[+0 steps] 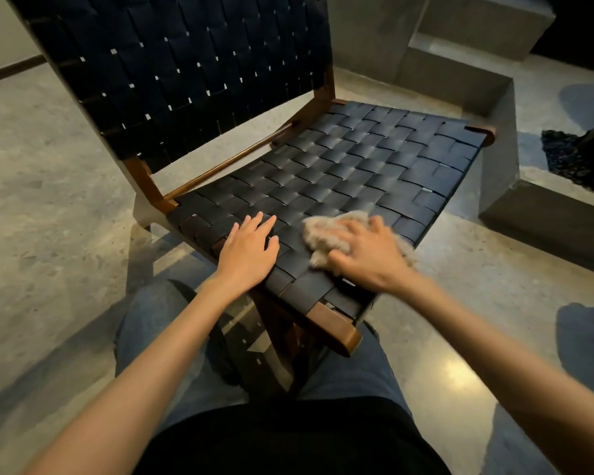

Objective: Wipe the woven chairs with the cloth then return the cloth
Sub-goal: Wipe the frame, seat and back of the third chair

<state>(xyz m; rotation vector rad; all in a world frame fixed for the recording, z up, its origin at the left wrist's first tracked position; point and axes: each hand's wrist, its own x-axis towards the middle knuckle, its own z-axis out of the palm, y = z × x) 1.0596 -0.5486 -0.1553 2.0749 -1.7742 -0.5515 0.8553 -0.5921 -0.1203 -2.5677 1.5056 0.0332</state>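
Left hand (251, 252) rests flat, fingers straight, on the woven seat (357, 159); right hand (364, 255) grips the cloth (323, 231)

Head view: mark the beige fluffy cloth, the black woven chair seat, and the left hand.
beige fluffy cloth (323, 231), head view, bunched part left of the fingers
black woven chair seat (357, 166), head view, mid weave
left hand (249, 253), head view, back of hand

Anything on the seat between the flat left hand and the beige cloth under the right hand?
Nothing: in the head view only bare black woven seat separates the left hand from the crumpled beige cloth under the right hand.
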